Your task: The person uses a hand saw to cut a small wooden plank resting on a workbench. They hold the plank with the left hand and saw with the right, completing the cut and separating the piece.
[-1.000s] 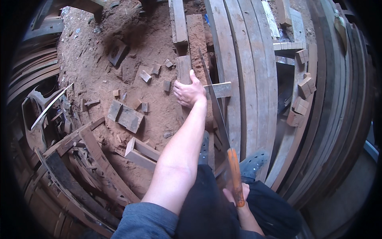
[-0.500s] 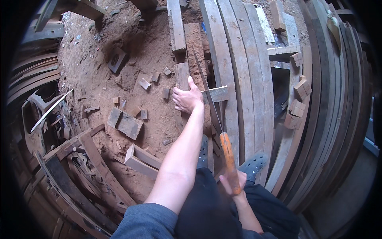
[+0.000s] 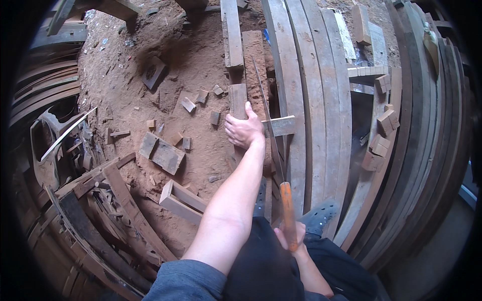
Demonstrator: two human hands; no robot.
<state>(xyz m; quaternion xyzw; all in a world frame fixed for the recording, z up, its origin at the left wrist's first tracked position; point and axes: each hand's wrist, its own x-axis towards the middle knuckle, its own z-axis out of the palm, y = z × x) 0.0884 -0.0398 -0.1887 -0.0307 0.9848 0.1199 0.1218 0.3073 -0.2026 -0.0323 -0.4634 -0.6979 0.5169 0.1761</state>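
My right hand (image 3: 297, 234) is closed round the worn orange handle of a handsaw (image 3: 287, 206) near my knees. Its long thin blade points away from me, crossing a short board (image 3: 282, 126) that sticks out to the right towards the long planks. Left of the blade, my left hand (image 3: 244, 129) presses on a wooden block (image 3: 238, 96), fingers wrapped over its left side and thumb along the top. Part of the block is hidden under my palm. Whether the blade has cut into the short board, I cannot tell.
Long grey planks (image 3: 320, 100) lie side by side to the right, with small cut blocks (image 3: 387, 122) on a beam beyond. Sawdust-covered ground (image 3: 125, 95) at the left holds scattered offcuts and an open wooden frame (image 3: 182, 203). One clog-style shoe (image 3: 321, 216) shows by the planks.
The saw has slid back towards me, its handle lower in view. My left hand keeps its place on the block. The whole view has shifted slightly.
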